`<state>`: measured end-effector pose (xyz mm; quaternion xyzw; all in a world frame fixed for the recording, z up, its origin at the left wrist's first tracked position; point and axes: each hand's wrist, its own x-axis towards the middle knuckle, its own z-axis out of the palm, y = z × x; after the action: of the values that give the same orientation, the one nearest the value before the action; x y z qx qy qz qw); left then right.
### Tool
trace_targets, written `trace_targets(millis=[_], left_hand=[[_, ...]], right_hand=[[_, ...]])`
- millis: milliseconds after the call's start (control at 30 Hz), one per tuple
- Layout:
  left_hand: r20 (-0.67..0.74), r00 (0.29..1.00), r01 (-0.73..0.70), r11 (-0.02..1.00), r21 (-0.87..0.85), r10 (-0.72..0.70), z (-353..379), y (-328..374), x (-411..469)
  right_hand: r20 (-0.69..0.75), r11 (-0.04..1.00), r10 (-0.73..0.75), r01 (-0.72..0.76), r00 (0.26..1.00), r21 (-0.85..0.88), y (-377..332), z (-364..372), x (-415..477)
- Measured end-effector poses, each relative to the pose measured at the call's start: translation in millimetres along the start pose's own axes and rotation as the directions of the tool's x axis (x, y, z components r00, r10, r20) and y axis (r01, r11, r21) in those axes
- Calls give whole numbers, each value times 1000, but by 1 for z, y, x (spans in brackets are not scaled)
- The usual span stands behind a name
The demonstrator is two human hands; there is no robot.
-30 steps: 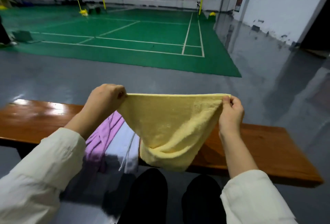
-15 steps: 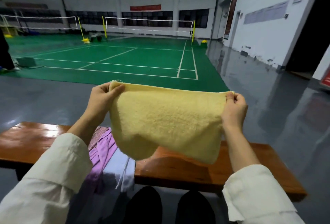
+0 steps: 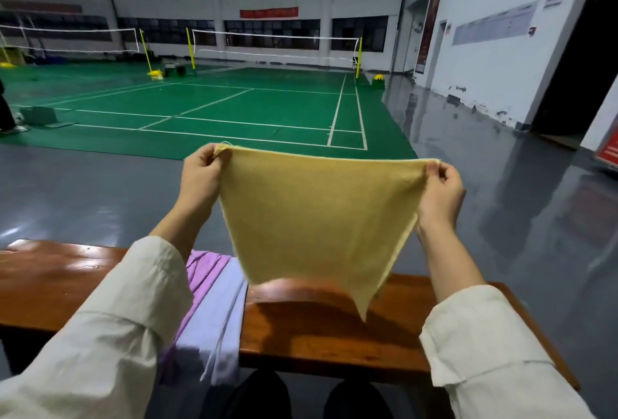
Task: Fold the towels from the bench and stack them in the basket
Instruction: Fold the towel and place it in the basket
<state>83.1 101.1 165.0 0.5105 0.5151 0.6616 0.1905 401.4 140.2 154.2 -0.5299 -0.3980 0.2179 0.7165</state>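
Holds a yellow towel (image 3: 317, 218) spread in the air above the bench (image 3: 334, 325), pinching one top corner between thumb and fingers of the left hand (image 3: 200, 178) and the other in the right hand (image 3: 441, 191). Pulls the top edge taut from hand to hand and lets the rest hang to a point low over the bench top; cannot tell whether the tip touches the wood. Shows no fold in it yet.

Leaves at least two more on the bench, to the left of the yellow one: a purple towel (image 3: 204, 271) and a pale lilac towel (image 3: 220, 318), lying rumpled side by side and draped over the near edge of the bench.

Shows no basket anywhere around the bench, so gives no count of towels already stacked.

Appears, on this evidence, no further than partway through: has this one opened out ready, but has yet to fold it, stack it, and deal with the pair on the bench.
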Motion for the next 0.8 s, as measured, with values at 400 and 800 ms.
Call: trace_targets(millis=[400,800], left_hand=[[130,957,243,960,139,-261,-25,-147,-137],[156,895,401,907,128,-418,-3,-200,-169]], right_hand=[[-22,968,200,-201,980,-152,155,-61,-100],[92,884,248,-186,964,-430,202,-63,-135]])
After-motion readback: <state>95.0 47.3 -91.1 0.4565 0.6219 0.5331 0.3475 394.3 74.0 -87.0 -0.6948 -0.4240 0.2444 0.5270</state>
